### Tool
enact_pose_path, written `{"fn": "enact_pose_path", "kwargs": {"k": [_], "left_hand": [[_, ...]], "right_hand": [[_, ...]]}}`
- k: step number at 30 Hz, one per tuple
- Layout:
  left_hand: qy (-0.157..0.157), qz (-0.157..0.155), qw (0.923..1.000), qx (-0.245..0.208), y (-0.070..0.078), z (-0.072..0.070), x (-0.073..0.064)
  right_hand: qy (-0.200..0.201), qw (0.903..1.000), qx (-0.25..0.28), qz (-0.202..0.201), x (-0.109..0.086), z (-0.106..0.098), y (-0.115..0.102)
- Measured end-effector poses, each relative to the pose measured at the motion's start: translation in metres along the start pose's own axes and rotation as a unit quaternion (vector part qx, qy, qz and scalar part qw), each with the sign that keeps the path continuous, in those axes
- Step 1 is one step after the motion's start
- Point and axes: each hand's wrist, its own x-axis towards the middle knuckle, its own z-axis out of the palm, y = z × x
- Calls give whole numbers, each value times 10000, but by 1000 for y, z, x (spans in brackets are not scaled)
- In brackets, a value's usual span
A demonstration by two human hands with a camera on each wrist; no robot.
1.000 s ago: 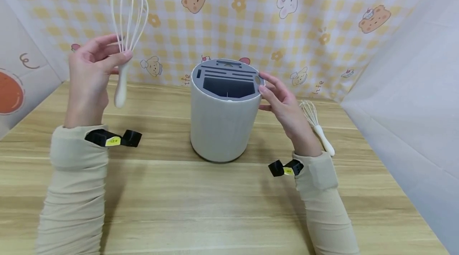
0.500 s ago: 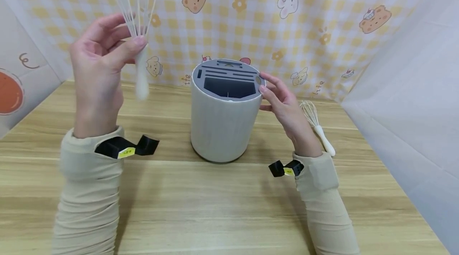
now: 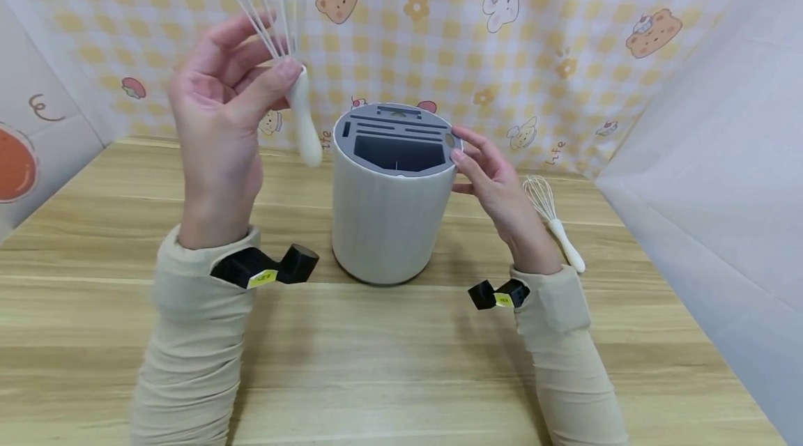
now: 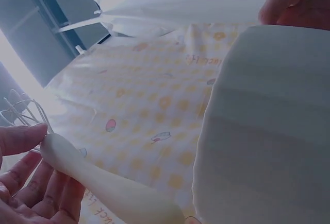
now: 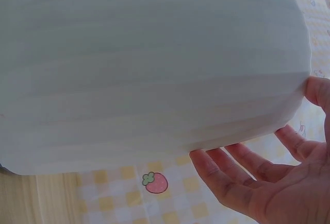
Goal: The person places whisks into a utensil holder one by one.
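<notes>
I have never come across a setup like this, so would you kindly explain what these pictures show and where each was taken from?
There is no machine here: a person works with two bare hands. The head picture comes from a head-worn camera looking forward and down; the others come from the left wrist camera and the right wrist camera, each facing that hand's work. The left hand holds a white whisk in the air. The right hand touches a pale, round holder with a grey slotted top, standing on a wood-grain table. A second whisk lies beyond that hand.
</notes>
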Motion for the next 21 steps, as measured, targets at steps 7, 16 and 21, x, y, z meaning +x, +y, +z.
{"fn": "enact_pose_path", "kwargs": {"k": [7,16,21], "left_hand": [[-178,415,9989,109,-7,8,-5],[-282,833,9961,72,-10,11,-7],[-384,858,9956,4,-12,13,-8]], "right_hand": [[4,10000,35,24,0,1,0],[-4,10000,40,9,0,0,0],[-10,10000,62,-9,1,0,0]]}}
